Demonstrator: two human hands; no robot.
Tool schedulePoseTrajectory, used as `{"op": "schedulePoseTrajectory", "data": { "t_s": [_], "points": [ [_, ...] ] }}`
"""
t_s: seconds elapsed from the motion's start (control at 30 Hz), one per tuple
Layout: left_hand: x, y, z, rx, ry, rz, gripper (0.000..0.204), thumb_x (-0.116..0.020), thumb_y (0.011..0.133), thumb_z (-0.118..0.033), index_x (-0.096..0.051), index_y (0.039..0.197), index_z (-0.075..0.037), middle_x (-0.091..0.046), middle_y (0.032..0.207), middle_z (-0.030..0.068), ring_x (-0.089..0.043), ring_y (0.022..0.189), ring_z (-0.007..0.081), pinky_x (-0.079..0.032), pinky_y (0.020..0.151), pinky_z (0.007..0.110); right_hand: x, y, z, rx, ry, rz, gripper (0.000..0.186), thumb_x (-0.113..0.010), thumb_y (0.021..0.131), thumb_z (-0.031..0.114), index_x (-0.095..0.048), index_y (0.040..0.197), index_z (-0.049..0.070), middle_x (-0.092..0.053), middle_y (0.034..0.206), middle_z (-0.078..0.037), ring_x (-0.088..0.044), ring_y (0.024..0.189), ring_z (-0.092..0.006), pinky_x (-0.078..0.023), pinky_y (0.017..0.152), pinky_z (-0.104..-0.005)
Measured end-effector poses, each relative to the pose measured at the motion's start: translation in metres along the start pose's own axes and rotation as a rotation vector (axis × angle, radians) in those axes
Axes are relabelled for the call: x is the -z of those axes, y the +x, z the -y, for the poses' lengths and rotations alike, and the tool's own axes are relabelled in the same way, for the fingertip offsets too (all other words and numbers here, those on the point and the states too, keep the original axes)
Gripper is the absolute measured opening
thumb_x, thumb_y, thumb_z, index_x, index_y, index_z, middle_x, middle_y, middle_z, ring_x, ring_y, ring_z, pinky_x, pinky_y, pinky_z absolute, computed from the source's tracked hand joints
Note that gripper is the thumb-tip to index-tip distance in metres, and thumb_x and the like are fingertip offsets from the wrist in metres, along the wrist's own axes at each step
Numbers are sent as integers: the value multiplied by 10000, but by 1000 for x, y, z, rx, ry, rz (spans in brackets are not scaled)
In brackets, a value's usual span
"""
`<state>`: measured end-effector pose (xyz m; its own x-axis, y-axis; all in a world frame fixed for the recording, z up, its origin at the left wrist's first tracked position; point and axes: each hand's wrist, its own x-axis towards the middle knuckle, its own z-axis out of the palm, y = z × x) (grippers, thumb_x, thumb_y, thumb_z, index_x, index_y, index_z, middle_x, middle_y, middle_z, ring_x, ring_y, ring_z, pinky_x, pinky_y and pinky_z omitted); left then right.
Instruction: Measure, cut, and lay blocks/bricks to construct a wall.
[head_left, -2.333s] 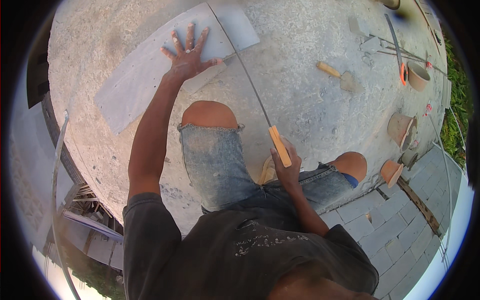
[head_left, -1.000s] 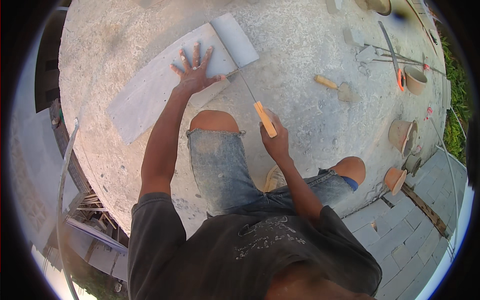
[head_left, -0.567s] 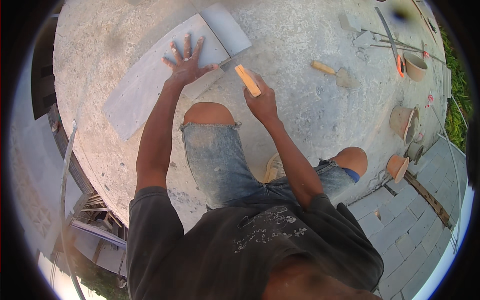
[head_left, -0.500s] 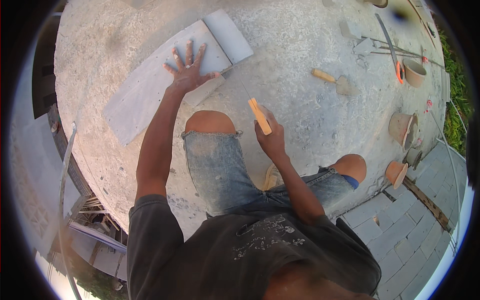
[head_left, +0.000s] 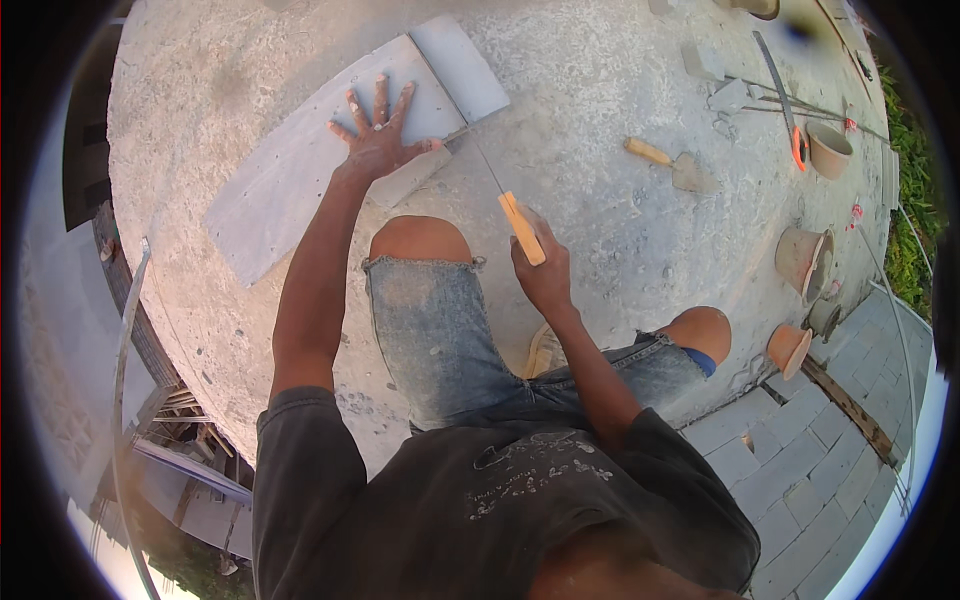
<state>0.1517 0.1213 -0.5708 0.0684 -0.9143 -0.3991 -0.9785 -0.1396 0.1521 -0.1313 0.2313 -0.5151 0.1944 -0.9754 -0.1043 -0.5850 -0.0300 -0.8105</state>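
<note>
A long pale grey block (head_left: 290, 165) lies slantwise on the rough concrete floor. My left hand (head_left: 380, 140) presses flat on its top with fingers spread, the thumb by the near edge. In my right hand (head_left: 541, 265) is a handsaw (head_left: 521, 228), gripped by its light wooden handle. Its thin blade runs up and left into a dark straight cut across the block. Beyond the cut, the shorter end piece (head_left: 462, 70) sits in line with the long part. Under the block's near edge, another grey piece (head_left: 410, 180) shows partly.
To the right lies a trowel (head_left: 680, 170) with a wooden handle. Farther right are an orange-handled saw (head_left: 797, 145), thin rods, and several buckets, among them a clay-coloured one (head_left: 789, 350). Grey blocks (head_left: 800, 480) cover the lower right beside a wooden plank (head_left: 850, 410).
The saw and my right hand have shifted very slightly, with more of the blade showing near the handle. My left hand stays spread on the block.
</note>
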Motion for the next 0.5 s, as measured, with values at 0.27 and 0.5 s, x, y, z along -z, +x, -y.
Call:
{"op": "schedulePoseTrajectory", "data": {
  "t_s": [0.27,0.5],
  "points": [
    [-2,-5,-8,-55,18,-36,1103,-542,680,-851,-88,1547,-343,108,1618,81,225,1405,495,67,974,822,2,61,35,-94,88,64,470,-622,842,12,-541,1303,46,-635,1208,-189,-627,1106,-347,-503,920,-373],
    [0,-1,2,32,-46,2,1117,-535,672,-862,-79,1548,-341,123,1615,79,245,1397,493,87,979,814,23,-30,0,-86,3,64,457,-603,851,-6,-540,1302,32,-630,1220,-197,-625,1123,-344,-507,925,-390]
  ]
}}
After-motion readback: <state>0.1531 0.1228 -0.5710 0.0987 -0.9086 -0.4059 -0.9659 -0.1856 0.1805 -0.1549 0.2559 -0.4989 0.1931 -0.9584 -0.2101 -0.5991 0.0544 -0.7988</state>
